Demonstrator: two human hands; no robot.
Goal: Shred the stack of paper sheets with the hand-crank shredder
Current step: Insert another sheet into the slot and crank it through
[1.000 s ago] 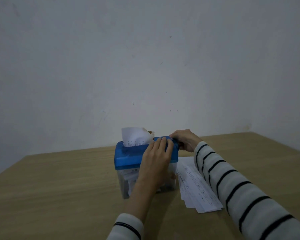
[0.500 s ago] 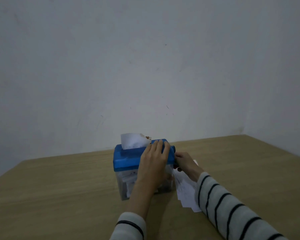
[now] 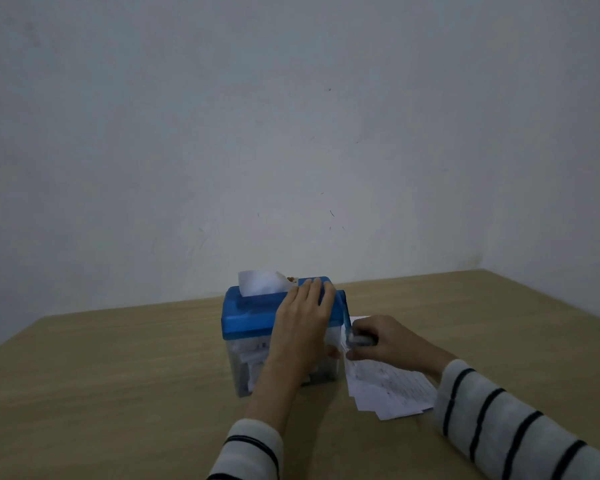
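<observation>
The hand-crank shredder (image 3: 250,311) has a blue lid over a clear bin holding white shreds, and stands mid-table. A white sheet (image 3: 260,283) sticks up out of its top slot. My left hand (image 3: 303,318) lies flat over the lid's right part, fingers straight, pressing it down. My right hand (image 3: 385,342) grips the crank handle (image 3: 355,340) at the shredder's right side; the blue crank arm (image 3: 346,315) points down. The stack of printed paper sheets (image 3: 388,389) lies on the table right of the shredder, partly under my right wrist.
The wooden table (image 3: 118,393) stretches left, right and toward me. A pale wall stands close behind the shredder, with a corner at the far right. My striped sleeves enter from the bottom edge.
My right hand has swung the crank from the top down to the shredder's right side. The sheet in the slot stands lower. My left hand has stayed on the lid.
</observation>
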